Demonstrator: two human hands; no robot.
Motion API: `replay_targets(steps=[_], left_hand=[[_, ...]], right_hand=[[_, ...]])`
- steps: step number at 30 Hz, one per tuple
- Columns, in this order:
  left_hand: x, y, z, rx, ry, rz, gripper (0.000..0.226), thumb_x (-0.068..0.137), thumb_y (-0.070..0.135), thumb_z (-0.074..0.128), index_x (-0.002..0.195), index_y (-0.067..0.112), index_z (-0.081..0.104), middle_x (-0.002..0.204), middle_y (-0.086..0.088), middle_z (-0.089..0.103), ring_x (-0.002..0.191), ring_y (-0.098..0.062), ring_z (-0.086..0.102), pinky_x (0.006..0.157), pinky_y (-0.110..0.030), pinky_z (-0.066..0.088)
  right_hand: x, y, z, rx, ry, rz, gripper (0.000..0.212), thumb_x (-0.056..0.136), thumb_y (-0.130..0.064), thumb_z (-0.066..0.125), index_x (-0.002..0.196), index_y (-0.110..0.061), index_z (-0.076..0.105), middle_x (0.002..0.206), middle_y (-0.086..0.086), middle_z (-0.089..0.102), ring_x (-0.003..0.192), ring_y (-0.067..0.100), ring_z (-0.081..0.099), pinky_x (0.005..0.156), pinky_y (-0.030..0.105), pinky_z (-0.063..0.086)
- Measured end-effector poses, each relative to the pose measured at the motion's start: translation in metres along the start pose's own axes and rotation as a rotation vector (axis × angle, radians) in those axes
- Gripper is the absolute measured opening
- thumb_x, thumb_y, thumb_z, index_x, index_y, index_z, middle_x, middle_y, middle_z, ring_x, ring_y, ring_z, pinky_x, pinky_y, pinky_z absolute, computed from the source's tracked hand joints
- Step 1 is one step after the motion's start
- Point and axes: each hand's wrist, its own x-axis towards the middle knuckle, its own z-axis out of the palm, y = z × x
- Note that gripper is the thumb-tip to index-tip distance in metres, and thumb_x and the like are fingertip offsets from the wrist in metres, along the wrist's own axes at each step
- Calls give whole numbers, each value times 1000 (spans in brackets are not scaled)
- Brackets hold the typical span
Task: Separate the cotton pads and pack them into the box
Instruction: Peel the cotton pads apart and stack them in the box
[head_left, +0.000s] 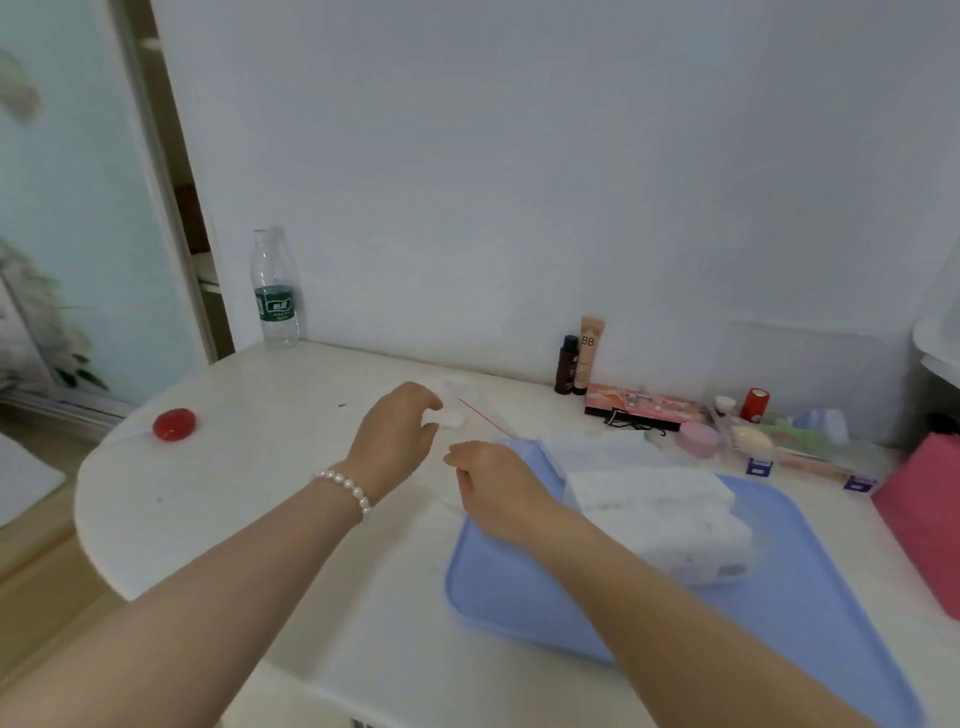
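A thick stack of white cotton pads (660, 512) lies in a clear wrapper on the blue tray (524, 597). My left hand (395, 434) hovers over the white table and pinches a small white cotton pad (451, 418) between thumb and fingers. My right hand (493, 480) is just right of it at the tray's left corner, fingers curled; whether it holds anything I cannot tell. A clear plastic bag with a red strip (483, 415) lies beyond both hands. No box can be told apart.
The white table (234, 483) carries a red round lid (174, 424) at left and a water bottle (274, 291) at the back. Cosmetics (582, 358), a palette (641, 402) and small jars crowd the back right. A pink box (930, 519) stands at the right edge.
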Motion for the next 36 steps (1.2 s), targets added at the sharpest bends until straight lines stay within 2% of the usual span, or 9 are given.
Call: replay_targets(steps=[3,5,8,13,17,21,26,31,36], left_hand=[[14,1,-2,-97,87,-53,16,80,1,64,91,7,55,96,-9,55,89,-26,54,71,-21,30],[24,2,-3,-100,97,-44,30,75,-9,60,86,13,41,89,-6,44,80,-28,49,64,-25,28],[33,5,-4,-58,99,-22,39,69,-18,45,90,13,33,89,-7,38,73,-34,49,58,-35,33],[49,5,-6,-107,106,-40,51,72,-9,50,119,8,37,110,-11,40,80,-35,54,67,-42,47],[69,-12,-6,111,0,-44,61,86,-1,45,143,12,26,123,-13,41,87,-36,53,66,-38,42],[84,-29,-1,423,-89,55,35,87,-3,40,119,4,52,114,-15,51,103,-32,45,75,-38,43],[95,-18,5,275,-151,-14,28,85,-4,40,111,2,48,103,-17,58,91,-34,53,68,-36,38],[96,-7,16,108,-242,-3,22,91,7,36,107,2,48,105,-16,57,95,-33,52,77,-37,41],[98,-5,12,9,-328,-42,19,90,9,37,103,4,50,99,-10,57,90,-28,51,71,-33,41]], right_hand=[[29,-3,18,-143,-100,50,28,90,1,37,107,-1,59,117,15,58,125,28,45,101,30,31],[45,-5,20,-236,-174,111,20,90,1,38,94,-1,57,100,14,59,115,29,53,88,31,38],[65,-9,19,-311,-240,156,25,91,-1,40,112,-1,55,115,14,59,109,28,56,85,32,44],[94,-15,20,-351,-225,98,27,94,-4,38,117,0,53,121,14,56,110,27,55,88,32,43],[102,-9,28,-358,-294,84,27,93,-4,40,116,-2,54,115,13,57,108,27,54,97,35,37],[109,4,20,-376,-404,171,31,97,-12,37,125,-3,49,88,8,51,102,23,52,97,32,35],[128,20,14,-248,-253,297,42,97,-15,37,139,-9,30,133,10,47,124,26,44,100,34,36],[134,37,28,-244,-237,371,41,99,-17,37,138,-8,31,135,10,48,124,25,46,99,32,37],[142,45,39,-277,-256,402,36,98,-14,38,134,-12,39,135,6,49,126,23,45,100,33,40]])
